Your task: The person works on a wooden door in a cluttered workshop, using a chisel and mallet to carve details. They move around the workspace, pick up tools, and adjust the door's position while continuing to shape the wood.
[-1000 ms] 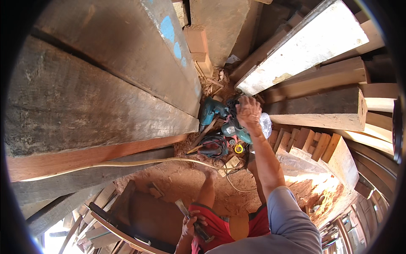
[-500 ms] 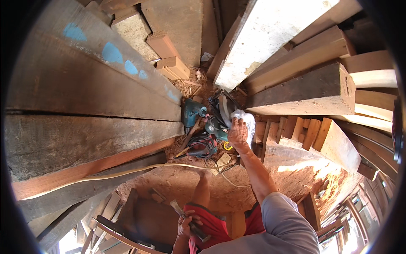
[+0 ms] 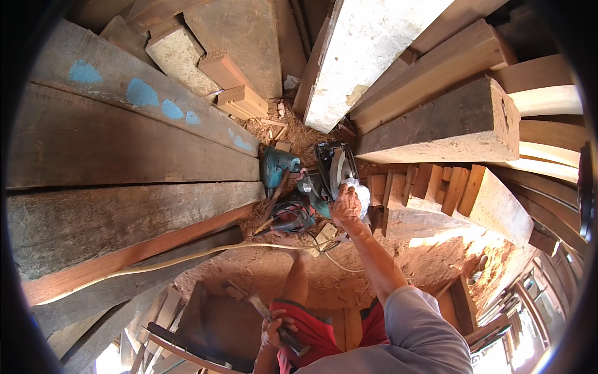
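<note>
My right hand [image 3: 347, 204] reaches forward, its fingers closed on a crumpled whitish plastic bag [image 3: 361, 198]. That bag lies against the side of a circular saw [image 3: 338, 167] with a round guard and a green body, standing on the ground. Close to my lap, my left hand [image 3: 274, 330] is wrapped round a narrow hand tool [image 3: 258, 305] with a flat pale end and a darker, thicker end; its exact kind is unclear. Left of the saw sits a teal power tool [image 3: 274, 167]. Another tool with a coiled dark cable [image 3: 296, 215] lies nearer to me.
Thick timber beams [image 3: 131, 218] crowd the left side. A pale board [image 3: 374, 56] and a dark squared beam [image 3: 442, 128] point inward from the far right. Small wood blocks [image 3: 458, 190] line another beam. A pale cable [image 3: 187, 254] crosses to a socket box [image 3: 325, 237].
The plastic bag is bunched smaller beneath my right hand, and more of the saw shows. My right hand has drawn slightly nearer. The left hand keeps its hold; the view has shifted a little.
</note>
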The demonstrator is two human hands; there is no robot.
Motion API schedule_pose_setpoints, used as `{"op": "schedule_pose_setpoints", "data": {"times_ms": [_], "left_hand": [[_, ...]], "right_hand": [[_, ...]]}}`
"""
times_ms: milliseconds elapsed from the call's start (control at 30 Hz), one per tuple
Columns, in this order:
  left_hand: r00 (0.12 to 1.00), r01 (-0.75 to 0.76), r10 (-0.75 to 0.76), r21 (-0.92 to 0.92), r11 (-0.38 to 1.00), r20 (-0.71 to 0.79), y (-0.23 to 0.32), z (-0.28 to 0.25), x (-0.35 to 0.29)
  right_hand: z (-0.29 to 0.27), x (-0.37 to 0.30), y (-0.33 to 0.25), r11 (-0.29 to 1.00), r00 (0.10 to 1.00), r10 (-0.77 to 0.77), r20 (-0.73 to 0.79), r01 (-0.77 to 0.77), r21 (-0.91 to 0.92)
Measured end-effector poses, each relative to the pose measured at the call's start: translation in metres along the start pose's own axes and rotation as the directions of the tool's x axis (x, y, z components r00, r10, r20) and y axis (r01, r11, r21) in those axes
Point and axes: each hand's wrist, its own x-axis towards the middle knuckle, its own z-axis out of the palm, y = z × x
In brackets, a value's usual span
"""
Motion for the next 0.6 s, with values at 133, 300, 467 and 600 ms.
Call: {"op": "schedule_pose_setpoints", "data": {"times_ms": [133, 300, 467, 600], "left_hand": [[1.000, -0.004, 0.003, -0.026, 1.000, -0.025, -0.005, -0.001, -0.002], [0.997, -0.030, 0.032, 0.031, 0.999, -0.066, 0.000, 0.007, -0.005], [0.999, -0.025, 0.025, -0.005, 1.000, -0.042, 0.003, -0.001, -0.008], [0.997, -0.045, 0.042, -0.041, 0.998, -0.067, -0.001, -0.005, -0.012]], "right_hand": [[-0.052, 0.003, -0.033, 0.995, 0.990, 0.041, 0.134, -0.028, -0.095], [-0.042, 0.103, -0.010, 0.745, 0.315, -0.620, -0.718, 0.525, -0.412], [-0.051, 0.226, -0.024, 0.850, 0.952, -0.163, 0.260, 0.269, -0.452], [-0.017, 0.257, -0.008, 0.693, 0.921, -0.330, 0.207, 0.385, -0.610]]}}
